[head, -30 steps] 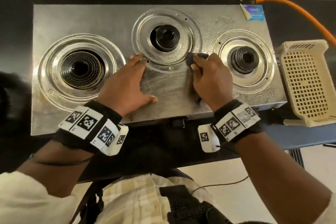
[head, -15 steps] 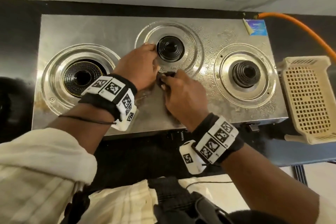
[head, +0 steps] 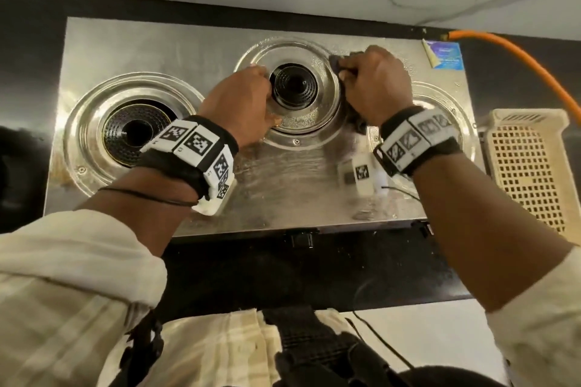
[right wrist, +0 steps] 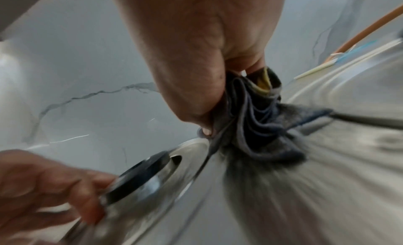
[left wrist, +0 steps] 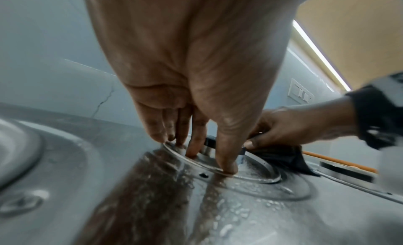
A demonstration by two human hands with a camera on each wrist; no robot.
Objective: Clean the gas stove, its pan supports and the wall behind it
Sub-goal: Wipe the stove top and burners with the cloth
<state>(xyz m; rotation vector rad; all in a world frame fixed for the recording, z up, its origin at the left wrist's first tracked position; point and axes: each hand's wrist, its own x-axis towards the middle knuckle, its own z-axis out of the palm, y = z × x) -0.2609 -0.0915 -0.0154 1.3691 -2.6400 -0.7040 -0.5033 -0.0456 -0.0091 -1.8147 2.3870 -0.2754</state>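
Right fingers (head: 347, 67) bunching dark cloth (right wrist: 257, 121) at burner ring edge (head: 330, 72), left fingers (left wrist: 226, 162) straight, pressing ring

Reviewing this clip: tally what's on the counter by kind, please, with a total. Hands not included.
Black round gas burners on the steel stove: 3 (left, middle, right one hidden behind the right wrist)
Dark bunched cleaning cloth, held by the right hand: 1
Cream perforated plastic basket: 1
Orange gas hose: 1
Blue sticker on the stove corner: 1
Total: 7
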